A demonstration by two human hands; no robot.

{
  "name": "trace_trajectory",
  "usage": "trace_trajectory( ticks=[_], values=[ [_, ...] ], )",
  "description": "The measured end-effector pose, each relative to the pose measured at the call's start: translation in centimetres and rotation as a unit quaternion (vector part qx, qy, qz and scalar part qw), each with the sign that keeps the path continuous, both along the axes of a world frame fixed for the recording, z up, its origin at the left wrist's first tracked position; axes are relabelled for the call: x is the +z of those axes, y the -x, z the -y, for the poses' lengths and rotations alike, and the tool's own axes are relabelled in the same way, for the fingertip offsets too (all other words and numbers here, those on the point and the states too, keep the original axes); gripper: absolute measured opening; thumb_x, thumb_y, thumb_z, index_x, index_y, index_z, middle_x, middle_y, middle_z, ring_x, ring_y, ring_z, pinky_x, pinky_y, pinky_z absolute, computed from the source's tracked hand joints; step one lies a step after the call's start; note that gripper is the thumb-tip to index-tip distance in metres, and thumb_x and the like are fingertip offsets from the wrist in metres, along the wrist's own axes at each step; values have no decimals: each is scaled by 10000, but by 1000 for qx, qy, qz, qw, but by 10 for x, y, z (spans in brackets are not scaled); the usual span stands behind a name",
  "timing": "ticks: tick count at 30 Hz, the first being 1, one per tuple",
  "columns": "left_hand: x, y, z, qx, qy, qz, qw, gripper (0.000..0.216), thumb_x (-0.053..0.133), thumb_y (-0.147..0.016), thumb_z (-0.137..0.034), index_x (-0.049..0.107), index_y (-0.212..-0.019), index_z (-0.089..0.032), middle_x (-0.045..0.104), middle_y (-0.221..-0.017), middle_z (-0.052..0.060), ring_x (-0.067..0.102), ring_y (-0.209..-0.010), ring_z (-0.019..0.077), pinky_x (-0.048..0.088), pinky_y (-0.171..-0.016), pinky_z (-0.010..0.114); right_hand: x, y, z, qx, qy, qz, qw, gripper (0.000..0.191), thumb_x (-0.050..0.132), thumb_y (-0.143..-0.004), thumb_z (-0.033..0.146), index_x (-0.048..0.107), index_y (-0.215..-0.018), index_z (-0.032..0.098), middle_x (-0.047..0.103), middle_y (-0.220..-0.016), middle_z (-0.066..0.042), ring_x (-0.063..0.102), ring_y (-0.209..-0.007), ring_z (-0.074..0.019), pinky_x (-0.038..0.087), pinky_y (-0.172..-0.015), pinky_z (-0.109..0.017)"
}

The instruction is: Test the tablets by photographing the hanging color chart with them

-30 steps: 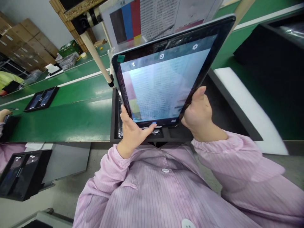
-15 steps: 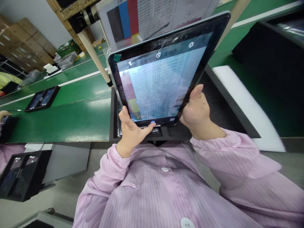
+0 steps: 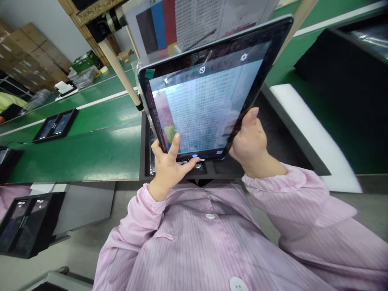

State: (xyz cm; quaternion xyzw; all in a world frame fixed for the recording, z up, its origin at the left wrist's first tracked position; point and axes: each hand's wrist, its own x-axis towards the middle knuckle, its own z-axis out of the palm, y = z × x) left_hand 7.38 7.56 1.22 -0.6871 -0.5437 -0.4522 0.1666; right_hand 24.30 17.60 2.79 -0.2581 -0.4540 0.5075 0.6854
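Note:
A tablet (image 3: 206, 109) is tilted up in front of me, its screen lit with a camera view of printed text and coloured patches. My right hand (image 3: 251, 137) grips its lower right edge, thumb up along the side and the other fingers hidden behind. At the lower left corner is my left hand (image 3: 168, 165). Its index finger rises over the screen, its thumb lies by the blue button at the bottom, and another finger sits at the left edge. Behind the tablet stands a printed chart (image 3: 197, 24) with black, blue and red blocks.
Under the tablet lies a black foam tray (image 3: 143, 149). White foam (image 3: 318, 137) and a black cover (image 3: 339, 81) are to the right. Wooden poles (image 3: 121, 72) flank the chart. On the green bench (image 3: 100, 149), a black tray with two devices (image 3: 54, 125) sits left. Cartons (image 3: 33, 56) are stacked behind.
My left index finger has lifted over the lower left of the screen. My right hand and the tablet stay nearly still. At the far left, another person's hand has gone from view.

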Motion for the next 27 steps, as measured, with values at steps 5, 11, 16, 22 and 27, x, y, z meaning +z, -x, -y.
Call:
trace_trajectory(
  ticks=[5, 11, 16, 22, 27],
  values=[
    [1, 0, 1, 9, 25, 2, 1000, 934, 808, -747, -547, 354, -1533, -330, 315, -1376, 125, 442, -1238, 310, 480, -1051, 528, -1, -1, 0, 2, 5, 4, 1000, 665, 552, -838, 804, 697, -1018, 181, 688, -947, -75, 692, -875, -197, 611, -702, -289],
    [-3, 2, -2, 10, -6, -15, 1000, 1163, 792, -744, -582, 45, -1604, -347, 313, -1340, 145, 452, -1212, 318, 494, -987, 555, -2, -2, 0, 20, 9, 5, 1000, 677, 547, -827, 823, 680, -957, 171, 678, -870, -76, 693, -885, -208, 616, -737, -306],
    [-4, 0, -1, 27, -3, -11, 1000, 1244, 787, -747, -578, -80, -1594, -300, 341, -1355, 190, 475, -1210, 342, 482, -977, 579, 0, -1, 0, 29, 5, -5, 1000, 626, 621, -796, 794, 648, -827, 169, 643, -751, -69, 696, -909, -231, 621, -769, -333],
    [-5, -1, 1, 28, 5, -10, 1000, 1290, 810, -728, -551, -113, -1583, -270, 323, -1401, 220, 483, -1248, 356, 483, -990, 569, -3, -1, -1, 32, 20, 7, 999, 683, 562, -792, 849, 641, -806, 170, 648, -751, -77, 703, -886, -241, 626, -764, -354],
    [-8, -1, 1, 33, 30, -1, 999, 1278, 802, -737, -554, -117, -1575, -256, 309, -1421, 237, 472, -1283, 363, 461, -1025, 576, -2, -1, -1, 34, 14, 6, 999, 692, 573, -774, 859, 644, -802, 170, 655, -761, -81, 705, -871, -243, 626, -762, -356]
  ],
)
